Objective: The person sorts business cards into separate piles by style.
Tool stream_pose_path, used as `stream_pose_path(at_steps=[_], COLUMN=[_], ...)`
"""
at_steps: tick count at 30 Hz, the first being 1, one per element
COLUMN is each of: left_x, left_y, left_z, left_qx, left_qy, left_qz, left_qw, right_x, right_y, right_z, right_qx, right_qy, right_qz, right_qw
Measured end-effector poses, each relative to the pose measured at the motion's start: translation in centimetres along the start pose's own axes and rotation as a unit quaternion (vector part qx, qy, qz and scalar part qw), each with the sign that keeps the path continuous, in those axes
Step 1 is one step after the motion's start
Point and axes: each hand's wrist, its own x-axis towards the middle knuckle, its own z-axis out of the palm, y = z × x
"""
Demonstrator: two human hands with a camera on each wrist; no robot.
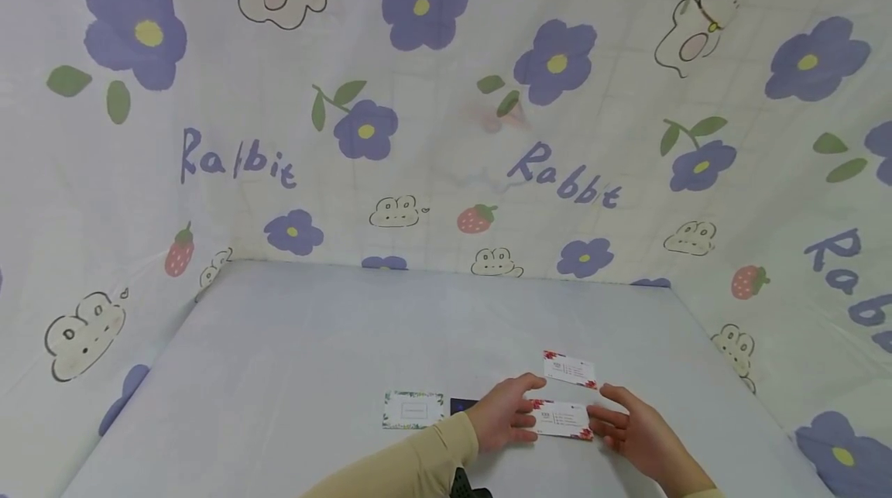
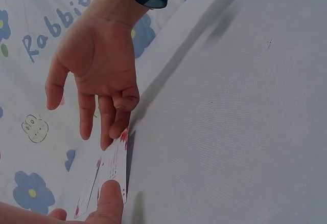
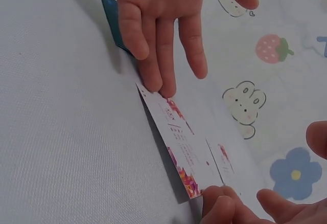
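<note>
A white card with red floral corners (image 1: 563, 420) lies between the two hands. My left hand (image 1: 500, 414) has its fingertips at the card's left end. From the other side, my right hand (image 1: 643, 440) touches the right end with its fingertips, thumb apart. In the right wrist view, the left hand's fingers (image 3: 166, 55) are nearly straight against the card's end, and a thin shadow runs along the near edge. Just beyond lies a second matching card (image 1: 570, 369), between the raised thumbs.
To the left are a green leaf-bordered card (image 1: 413, 410) and a dark blue card (image 1: 461, 405), partly hidden by the left hand. Everything lies on a white-covered table (image 1: 334, 335). A hanging cloth (image 1: 446, 165) printed with flowers and rabbits encloses the back and sides.
</note>
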Motion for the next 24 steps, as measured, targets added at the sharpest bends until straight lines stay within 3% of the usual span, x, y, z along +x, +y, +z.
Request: stream_pose_path(at_steps=[16,24], left_x=[0.3,-0.4], left_y=[-0.3,0.6], left_z=[-0.3,-0.8], left_qx=[-0.003,0.060], left_qy=[0.013,0.013], left_qz=[0.000,0.030], left_qw=[0.9999,0.9977], right_x=[-0.9,-1.2], right_y=[0.6,-0.1], right_z=[0.3,0.1], right_qx=[0.021,-0.038], right_qy=[-0.002,0.001], right_qz=[0.007,-0.023], right_qw=[1.000,0.999])
